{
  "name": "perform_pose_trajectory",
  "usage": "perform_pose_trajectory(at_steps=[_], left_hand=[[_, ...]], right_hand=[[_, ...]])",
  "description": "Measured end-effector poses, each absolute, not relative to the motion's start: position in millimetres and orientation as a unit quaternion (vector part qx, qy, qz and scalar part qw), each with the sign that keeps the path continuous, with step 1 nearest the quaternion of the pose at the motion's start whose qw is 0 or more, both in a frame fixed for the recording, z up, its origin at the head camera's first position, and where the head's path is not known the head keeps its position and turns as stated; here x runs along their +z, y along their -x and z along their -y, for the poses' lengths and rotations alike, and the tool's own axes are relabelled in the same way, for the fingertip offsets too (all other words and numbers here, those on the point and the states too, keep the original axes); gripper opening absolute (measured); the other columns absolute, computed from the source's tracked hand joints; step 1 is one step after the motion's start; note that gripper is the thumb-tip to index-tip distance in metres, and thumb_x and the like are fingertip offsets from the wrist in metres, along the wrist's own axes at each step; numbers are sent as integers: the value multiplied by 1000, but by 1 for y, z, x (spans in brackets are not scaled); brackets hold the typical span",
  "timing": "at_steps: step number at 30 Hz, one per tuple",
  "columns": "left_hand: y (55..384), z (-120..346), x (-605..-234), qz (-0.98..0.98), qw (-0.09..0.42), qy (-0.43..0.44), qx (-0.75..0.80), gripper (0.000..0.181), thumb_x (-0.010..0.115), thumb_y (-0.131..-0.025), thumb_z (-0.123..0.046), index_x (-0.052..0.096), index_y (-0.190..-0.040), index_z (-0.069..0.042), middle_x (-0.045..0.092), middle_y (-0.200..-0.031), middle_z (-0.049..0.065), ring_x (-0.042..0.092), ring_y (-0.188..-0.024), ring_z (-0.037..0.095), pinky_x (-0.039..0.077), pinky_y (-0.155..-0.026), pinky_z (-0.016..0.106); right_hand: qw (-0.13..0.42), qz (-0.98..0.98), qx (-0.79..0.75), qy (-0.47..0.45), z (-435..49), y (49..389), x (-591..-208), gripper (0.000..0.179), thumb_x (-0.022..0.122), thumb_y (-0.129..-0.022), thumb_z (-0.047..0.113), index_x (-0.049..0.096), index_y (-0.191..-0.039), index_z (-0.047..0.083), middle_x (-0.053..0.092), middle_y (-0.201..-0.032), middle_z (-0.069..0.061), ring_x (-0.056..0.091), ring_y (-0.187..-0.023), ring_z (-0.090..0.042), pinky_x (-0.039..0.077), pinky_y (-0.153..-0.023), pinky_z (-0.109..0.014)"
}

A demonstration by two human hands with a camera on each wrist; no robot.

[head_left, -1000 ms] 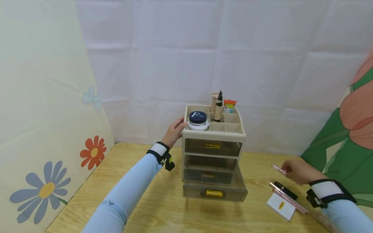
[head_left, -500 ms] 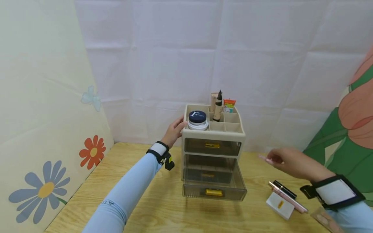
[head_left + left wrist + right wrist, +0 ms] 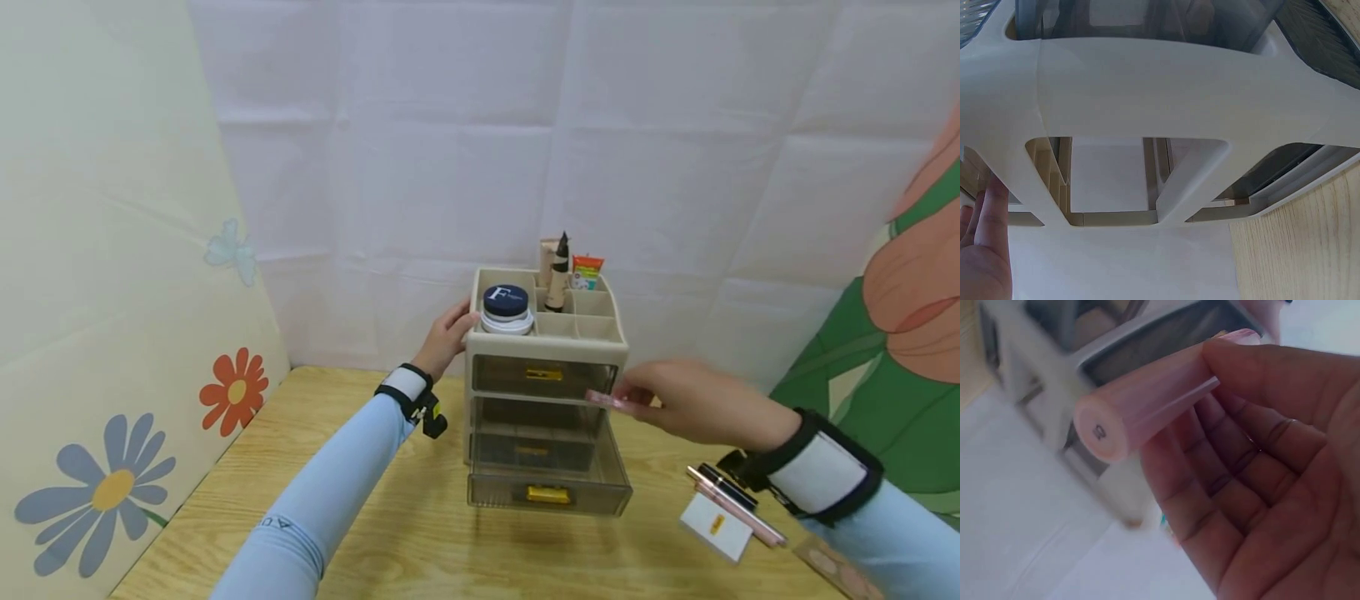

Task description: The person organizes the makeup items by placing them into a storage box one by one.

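Note:
A cream cosmetics organizer (image 3: 546, 343) with smoky clear drawers stands on the table. My left hand (image 3: 446, 340) rests against its left side near the top, and the left wrist view shows straight fingers (image 3: 992, 212) at a side opening. My right hand (image 3: 686, 404) pinches a slim pink cosmetic tube (image 3: 1147, 403) between thumb and fingers. In the head view the tube lies across the organizer's right front, above the pulled-out drawer (image 3: 550, 492). The top drawer (image 3: 510, 377) is closed. A navy-lidded powder jar (image 3: 506, 302) sits in the upper tray.
A beige bottle (image 3: 557, 283) and small squeeze tubes (image 3: 587, 272) stand in the upper compartments. Right of the organizer lie a white box (image 3: 716, 527), a rose-gold tube (image 3: 738, 507), a black tube (image 3: 727, 487) and a flat palette (image 3: 836, 567). White cloth (image 3: 390, 167) hangs behind.
My right hand has carried the pink cosmetic tube leftward and slightly up, from above the loose items to the organizer's right front. My left hand has stayed against the organizer.

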State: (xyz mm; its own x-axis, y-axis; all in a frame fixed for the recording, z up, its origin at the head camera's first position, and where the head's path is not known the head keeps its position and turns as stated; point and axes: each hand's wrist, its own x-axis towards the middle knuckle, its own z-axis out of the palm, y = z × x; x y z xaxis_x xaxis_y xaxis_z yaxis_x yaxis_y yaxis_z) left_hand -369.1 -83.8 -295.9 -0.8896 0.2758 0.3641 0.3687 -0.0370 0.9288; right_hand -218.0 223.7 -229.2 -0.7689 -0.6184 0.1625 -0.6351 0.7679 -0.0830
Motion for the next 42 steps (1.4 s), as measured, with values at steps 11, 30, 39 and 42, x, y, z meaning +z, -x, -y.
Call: perform_pose_trajectory(at_steps=[11,30,39,42], left_hand=[[368,85,-294,688,22,237,-686,54,45,-103,-24,29,-153,-9,31,-155,12,37,-136,31,40,-103,50],[369,84,-297,694,46,235,-679,57,46,-101,-28,32,-152,-9,34,-154,11,41,-133,29,43,-101,49],[369,84,-298,692,44,234,-681,56,45,-102,-26,31,-152,-7,33,-154,12,40,-134,31,42,-101,50],[369,84,-298,691,47,235,-682,56,46,-101,-25,31,-152,-7,34,-153,13,41,-133,31,43,-101,49]], right_hand=[[-12,913,67,-403,-174,246,-239,7,72,-87,12,69,-88,18,60,-78,14,54,-68,-2,51,-62,-23],[-128,907,38,-400,-125,273,-270,9,72,-84,8,68,-79,14,59,-71,9,54,-64,-6,49,-60,-24],[-139,905,15,-401,-115,276,-281,13,74,-83,8,66,-75,14,58,-68,9,54,-63,-6,49,-58,-23],[-139,905,14,-402,-114,277,-284,14,74,-81,6,65,-74,14,58,-70,8,53,-64,-6,48,-59,-23]])
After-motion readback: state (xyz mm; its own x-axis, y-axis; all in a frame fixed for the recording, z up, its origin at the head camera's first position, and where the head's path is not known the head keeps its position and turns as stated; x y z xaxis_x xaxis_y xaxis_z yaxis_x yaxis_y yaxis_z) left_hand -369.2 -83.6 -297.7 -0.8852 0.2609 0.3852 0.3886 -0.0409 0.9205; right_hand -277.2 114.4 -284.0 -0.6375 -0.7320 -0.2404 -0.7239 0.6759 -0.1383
